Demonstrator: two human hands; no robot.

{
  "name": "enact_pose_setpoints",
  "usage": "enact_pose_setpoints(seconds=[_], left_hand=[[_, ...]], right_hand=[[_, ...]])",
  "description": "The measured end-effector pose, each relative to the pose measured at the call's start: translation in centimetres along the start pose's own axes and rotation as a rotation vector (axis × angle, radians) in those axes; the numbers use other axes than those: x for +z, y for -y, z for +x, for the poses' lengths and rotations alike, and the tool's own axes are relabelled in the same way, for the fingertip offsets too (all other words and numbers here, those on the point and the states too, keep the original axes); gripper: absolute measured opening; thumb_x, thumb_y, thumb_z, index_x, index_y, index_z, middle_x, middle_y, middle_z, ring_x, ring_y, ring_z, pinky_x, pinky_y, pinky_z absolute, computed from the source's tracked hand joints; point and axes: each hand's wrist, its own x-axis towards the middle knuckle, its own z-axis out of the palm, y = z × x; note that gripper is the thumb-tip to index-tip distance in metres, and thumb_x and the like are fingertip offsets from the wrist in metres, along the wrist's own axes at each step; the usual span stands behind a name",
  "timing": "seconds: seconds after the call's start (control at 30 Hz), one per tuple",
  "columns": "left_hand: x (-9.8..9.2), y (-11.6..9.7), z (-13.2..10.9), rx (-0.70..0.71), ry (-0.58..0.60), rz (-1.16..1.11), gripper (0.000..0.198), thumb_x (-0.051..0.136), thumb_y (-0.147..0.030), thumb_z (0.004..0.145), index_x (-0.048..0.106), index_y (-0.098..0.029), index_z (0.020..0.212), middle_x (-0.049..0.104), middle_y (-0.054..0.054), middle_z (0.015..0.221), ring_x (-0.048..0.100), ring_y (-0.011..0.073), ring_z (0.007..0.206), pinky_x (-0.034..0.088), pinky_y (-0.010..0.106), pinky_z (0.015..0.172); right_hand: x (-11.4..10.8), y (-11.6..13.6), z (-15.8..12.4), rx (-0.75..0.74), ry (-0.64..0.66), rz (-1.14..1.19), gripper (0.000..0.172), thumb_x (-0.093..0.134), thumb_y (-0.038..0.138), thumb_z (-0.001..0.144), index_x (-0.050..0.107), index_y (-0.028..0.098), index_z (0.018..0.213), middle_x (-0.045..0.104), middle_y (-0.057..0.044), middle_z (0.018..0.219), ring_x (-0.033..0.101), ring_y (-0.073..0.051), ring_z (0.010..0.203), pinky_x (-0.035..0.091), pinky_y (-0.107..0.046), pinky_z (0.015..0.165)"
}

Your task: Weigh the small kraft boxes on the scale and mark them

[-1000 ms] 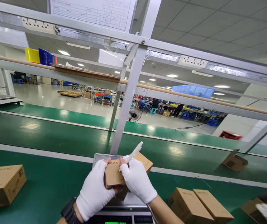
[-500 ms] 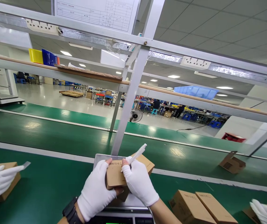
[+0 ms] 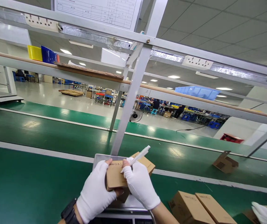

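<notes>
Head view: a small cardboard box [image 3: 116, 175] is held up above a weighing scale [image 3: 124, 205] by two white-gloved hands. The left hand [image 3: 96, 194] is wrapped around the box's left side and underside, its grip closed on the cardboard with the thumb laid on the top face. The right hand [image 3: 140, 183] is pressed against the box's right part, and a white pen [image 3: 139, 154] is pinched in its closed grip, the pen slanted up and to the right with its tip at the printed face. A dark wristband [image 3: 69, 211] is worn on the left wrist. Two more cardboard boxes [image 3: 194, 207] are laid side by side on the green surface [image 3: 30, 186] to the right, and a tilted open carton [image 3: 225, 163] is seen farther off. Another person's gloved hand [image 3: 265, 213] is visible at the lower right corner. A metal frame post [image 3: 133, 90] is set upright behind the scale.
</notes>
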Motion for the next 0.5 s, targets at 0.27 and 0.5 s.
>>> enact_pose_setpoints(seconds=[0.27,0.5], left_hand=[[-0.1,0.0,0.2,0.002,0.000,0.023,0.079,0.077,-0.028,0.063,0.042,-0.025,0.134,0.052,0.006,0.130,0.054,0.0257,0.118,0.047,0.041,0.105],[0.5,1.0,-1.9,0.268,-0.288,0.411,0.069,0.073,-0.035,0.071,0.046,-0.024,0.133,0.049,0.014,0.135,0.052,0.0367,0.118,0.051,0.056,0.095]], right_hand=[[0.0,-0.3,-0.1,0.019,0.044,0.076,0.049,0.040,0.058,0.093,0.057,0.022,0.064,0.066,-0.006,0.065,0.063,-0.023,0.066,0.046,-0.030,0.063],[0.8,0.1,-1.7,0.042,0.009,0.485,0.047,0.046,0.062,0.093,0.065,0.019,0.091,0.063,-0.001,0.066,0.058,-0.016,0.056,0.049,-0.026,0.059]])
